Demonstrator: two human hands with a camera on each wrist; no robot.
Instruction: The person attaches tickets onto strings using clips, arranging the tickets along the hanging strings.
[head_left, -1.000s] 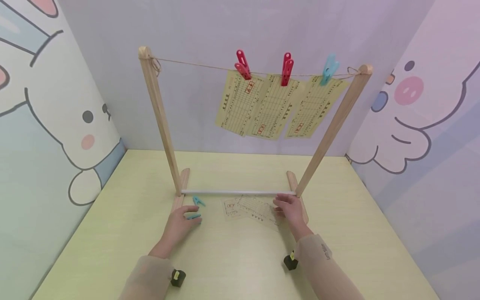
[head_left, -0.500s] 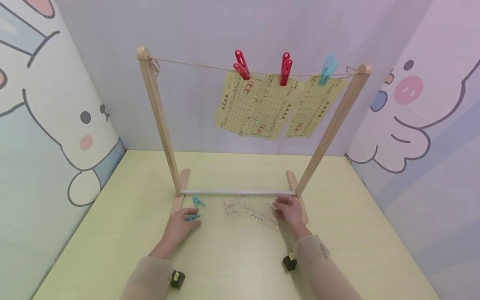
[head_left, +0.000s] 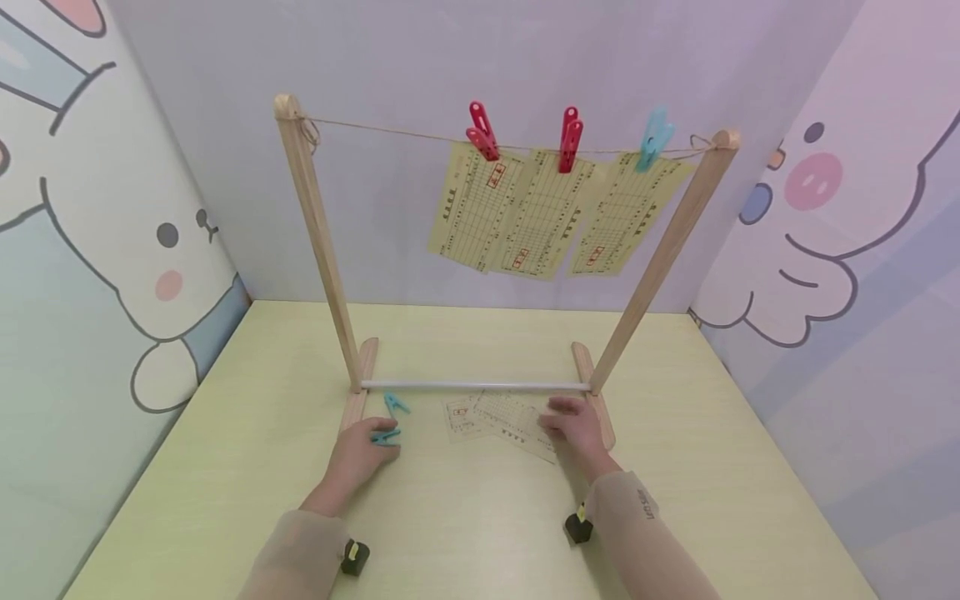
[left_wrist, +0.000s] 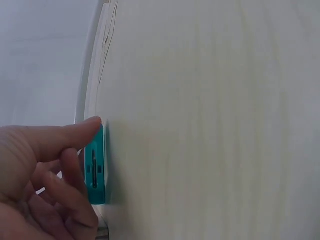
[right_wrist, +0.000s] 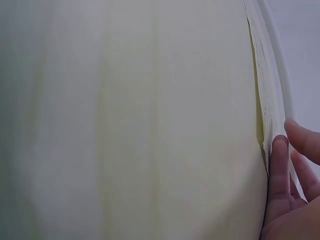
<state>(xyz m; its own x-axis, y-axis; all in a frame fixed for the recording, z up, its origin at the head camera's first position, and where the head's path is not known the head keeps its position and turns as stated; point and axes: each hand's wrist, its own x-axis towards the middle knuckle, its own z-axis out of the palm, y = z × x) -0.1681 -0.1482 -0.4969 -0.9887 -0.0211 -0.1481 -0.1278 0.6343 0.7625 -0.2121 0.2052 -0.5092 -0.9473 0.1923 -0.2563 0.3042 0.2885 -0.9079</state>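
In the head view my left hand (head_left: 358,458) pinches a teal clothespin (head_left: 386,437) between thumb and fingers, low over the table. The left wrist view shows this clothespin (left_wrist: 95,167) close up. A second teal clothespin (head_left: 396,404) lies just beyond that hand. At the right end of the flat printed slips (head_left: 513,423) my right hand (head_left: 581,429) rests with relaxed fingers touching the edge. In the right wrist view a slip (right_wrist: 265,105) bows slightly off the table beside the fingertips (right_wrist: 281,142). The thumb and fingers there hide part of each other.
A wooden stand (head_left: 318,242) holds a string (head_left: 375,125) across its posts. Two red clothespins (head_left: 482,133) and one light blue clothespin (head_left: 655,142) hold three printed slips (head_left: 551,212) on it. A white rod (head_left: 476,385) joins the stand's feet on the table (head_left: 465,533).
My right hand has shifted slightly left and nearer to me over the slip's edge. My left hand and its clothespin have come slightly nearer to me. The hanging slips stay in place.
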